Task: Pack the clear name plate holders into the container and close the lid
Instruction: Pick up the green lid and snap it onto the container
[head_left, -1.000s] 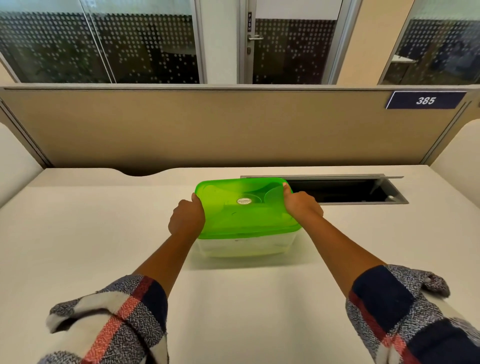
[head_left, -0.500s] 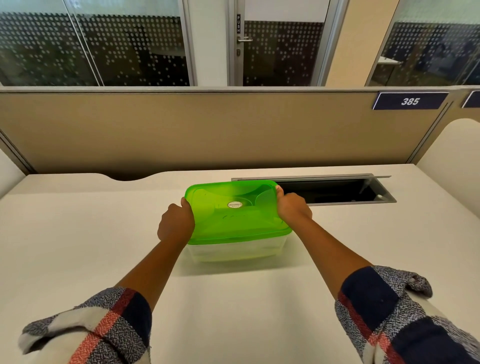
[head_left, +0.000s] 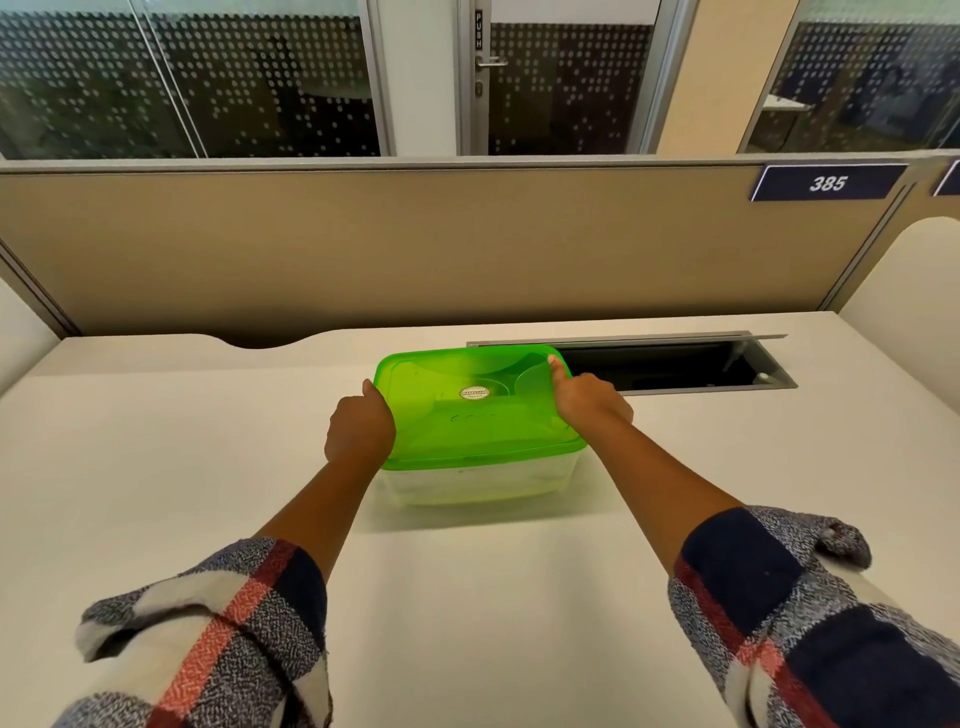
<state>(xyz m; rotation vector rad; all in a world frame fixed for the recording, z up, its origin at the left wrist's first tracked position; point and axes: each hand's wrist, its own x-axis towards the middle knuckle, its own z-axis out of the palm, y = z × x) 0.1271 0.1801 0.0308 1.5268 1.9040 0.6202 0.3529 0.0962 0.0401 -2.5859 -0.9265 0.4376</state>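
A clear plastic container (head_left: 475, 486) stands in the middle of the white desk, covered by a translucent green lid (head_left: 467, 421) with a small round sticker. My left hand (head_left: 358, 434) grips the lid's left edge, thumb on top. My right hand (head_left: 589, 402) grips the right edge, its thumb pressed on the far right corner. The name plate holders are hidden under the lid; I can only make out pale, cloudy shapes through the wall.
An open cable tray slot (head_left: 670, 364) with a raised metal flap is cut into the desk just behind and to the right of the container. A tan partition (head_left: 415, 249) with a "385" plate closes the far side. White side panels stand left and right.
Both hands stay on the lid's edges in the same grip. The container shows no movement on the desk; only the head camera has shifted a little.
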